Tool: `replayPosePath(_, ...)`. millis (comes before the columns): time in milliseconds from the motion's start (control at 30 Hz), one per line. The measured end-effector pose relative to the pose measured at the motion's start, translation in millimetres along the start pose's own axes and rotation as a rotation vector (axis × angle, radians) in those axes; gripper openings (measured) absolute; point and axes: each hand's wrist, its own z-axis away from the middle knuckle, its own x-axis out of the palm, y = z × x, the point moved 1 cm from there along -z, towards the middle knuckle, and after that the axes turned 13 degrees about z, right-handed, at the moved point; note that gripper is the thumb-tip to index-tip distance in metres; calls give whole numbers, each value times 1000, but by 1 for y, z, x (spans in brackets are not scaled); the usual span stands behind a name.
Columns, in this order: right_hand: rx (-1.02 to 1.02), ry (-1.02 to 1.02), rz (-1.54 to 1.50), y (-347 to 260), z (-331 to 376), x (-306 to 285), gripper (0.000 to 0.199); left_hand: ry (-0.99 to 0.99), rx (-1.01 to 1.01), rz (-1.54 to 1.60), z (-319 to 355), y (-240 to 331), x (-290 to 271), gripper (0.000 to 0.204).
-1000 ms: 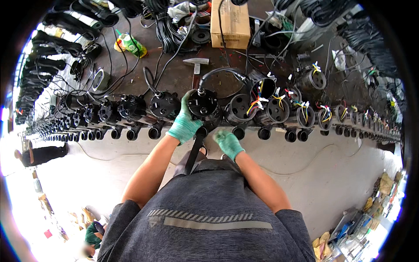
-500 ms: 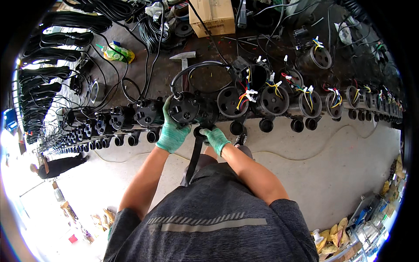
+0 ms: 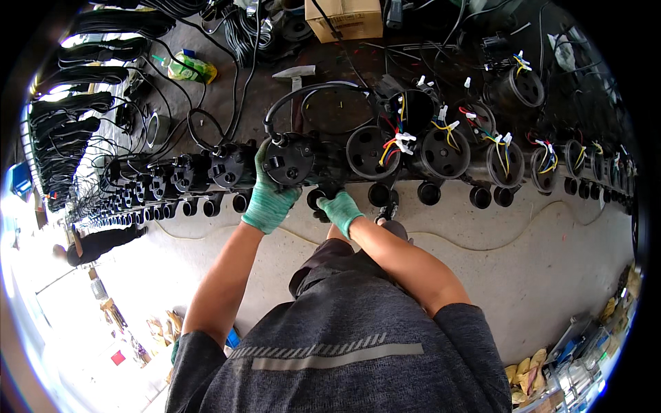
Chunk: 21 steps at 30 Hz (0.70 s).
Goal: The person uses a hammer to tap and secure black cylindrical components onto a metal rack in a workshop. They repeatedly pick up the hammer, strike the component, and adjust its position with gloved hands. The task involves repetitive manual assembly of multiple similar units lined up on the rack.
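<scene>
A black round housing (image 3: 292,162) with a closed, knobbed end cap faces me at the bench edge, and a thick black cable loops up from it. My left hand (image 3: 270,201), in a green knit glove, wraps its left side, fingers up along the cap and palm underneath. Below the housing sticks out a short black pipe stub (image 3: 315,198). My right hand (image 3: 340,210), gloved alike, grips this stub from the right; some of its fingertips are hidden. To the right stands an open black housing (image 3: 374,153) with coloured wires and white connectors.
A long row of similar capped housings (image 3: 232,165) runs left, and open wired ones (image 3: 445,153) run right. Behind lie a hammer (image 3: 296,79), a cardboard box (image 3: 343,20), a green-yellow pouch (image 3: 190,67) and coiled cables (image 3: 117,22). Another person (image 3: 103,246) is at far left.
The black strap that hung from the pipe stub beside my right hand no longer shows. Both hands stay at the same housing and stub. The view has shifted slightly.
</scene>
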Motion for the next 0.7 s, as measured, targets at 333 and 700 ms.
replayPosePath(333,27,181,208,-22,14,-1,51,25,13,43,-1,-8,-1,114)
replayPosePath(700,-28,189,741,-1,-9,-14,60,-29,-94,-116,-4,-33,-18,100)
